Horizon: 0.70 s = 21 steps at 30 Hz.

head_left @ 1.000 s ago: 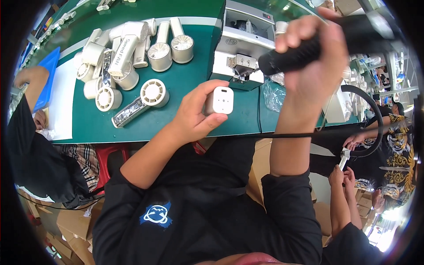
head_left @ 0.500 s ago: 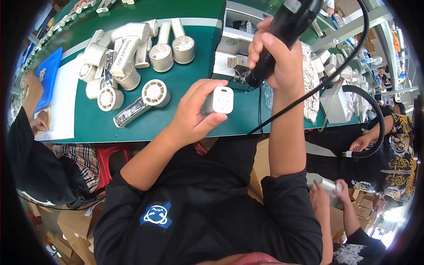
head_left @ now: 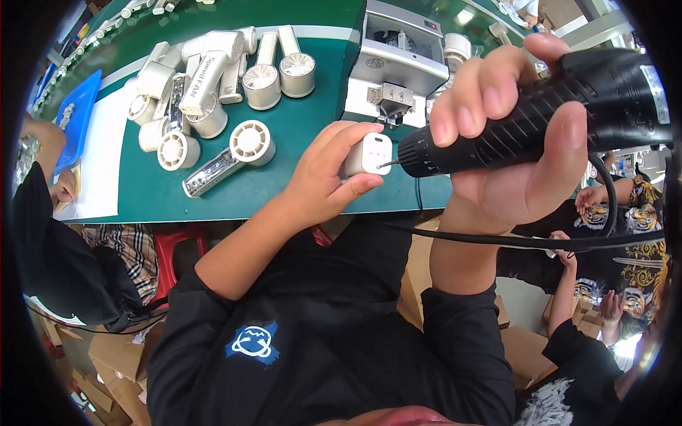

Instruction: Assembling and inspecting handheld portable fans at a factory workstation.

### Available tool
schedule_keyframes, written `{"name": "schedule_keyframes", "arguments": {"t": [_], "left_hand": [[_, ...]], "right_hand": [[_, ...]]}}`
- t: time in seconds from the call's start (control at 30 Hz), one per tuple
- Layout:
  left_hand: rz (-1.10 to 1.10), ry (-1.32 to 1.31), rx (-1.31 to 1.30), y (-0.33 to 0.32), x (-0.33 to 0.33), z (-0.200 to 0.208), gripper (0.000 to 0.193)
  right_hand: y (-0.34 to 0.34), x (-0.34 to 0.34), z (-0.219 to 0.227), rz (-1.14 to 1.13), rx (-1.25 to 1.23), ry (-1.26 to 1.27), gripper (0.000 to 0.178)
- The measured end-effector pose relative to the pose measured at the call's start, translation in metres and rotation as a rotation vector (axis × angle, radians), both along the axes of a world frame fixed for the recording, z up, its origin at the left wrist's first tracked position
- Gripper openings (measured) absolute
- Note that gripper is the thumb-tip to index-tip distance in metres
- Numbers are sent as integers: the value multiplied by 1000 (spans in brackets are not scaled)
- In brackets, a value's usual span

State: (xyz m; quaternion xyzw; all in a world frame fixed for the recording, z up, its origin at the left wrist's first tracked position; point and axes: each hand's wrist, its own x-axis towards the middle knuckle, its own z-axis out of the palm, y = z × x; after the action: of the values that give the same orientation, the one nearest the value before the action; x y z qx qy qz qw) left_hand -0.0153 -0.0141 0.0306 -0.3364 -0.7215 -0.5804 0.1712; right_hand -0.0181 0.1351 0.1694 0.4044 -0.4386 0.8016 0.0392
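Note:
My left hand point(head_left: 327, 167) is closed around a white handheld fan point(head_left: 369, 154), its rounded end face with a slot and small holes turned toward the right. A black electric screwdriver point(head_left: 497, 135) lies across my right hand point(head_left: 511, 128), fingers wrapped round its ribbed body. Its thin bit meets the fan's end face near a lower hole. Whether a screw sits at the tip is too small to tell. Left of my hands, a fan with its handle opened point(head_left: 217, 170) rests on the green table, near a heap of white fans point(head_left: 206, 96).
A grey screw feeder point(head_left: 398, 64) stands behind my hands. The screwdriver's black cable point(head_left: 540, 240) runs low across the right. At the far left are a blue tray point(head_left: 82, 117) and a co-worker's arm point(head_left: 46, 153). More people sit at the right.
My right hand has brought the screwdriver down from the screw feeder and turned it level, its bit now at the fan's end. My left hand has shifted slightly right with the fan.

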Motion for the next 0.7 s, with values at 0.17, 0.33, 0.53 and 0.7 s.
{"name": "schedule_keyframes", "arguments": {"t": [0.17,0.33,0.53,0.7], "left_hand": [[-10,-3,-18,1,4,3,51],[-22,20,-11,0,3,1,52],[-61,-5,-63,-7,6,0,51],[-139,-70,-171,-19,9,13,55]], "right_hand": [[6,5,2,-58,184,66,47],[-2,17,0,-204,213,-4,47],[-6,-2,-11,47,19,116,65],[30,0,9,-112,-47,166,75]]}}
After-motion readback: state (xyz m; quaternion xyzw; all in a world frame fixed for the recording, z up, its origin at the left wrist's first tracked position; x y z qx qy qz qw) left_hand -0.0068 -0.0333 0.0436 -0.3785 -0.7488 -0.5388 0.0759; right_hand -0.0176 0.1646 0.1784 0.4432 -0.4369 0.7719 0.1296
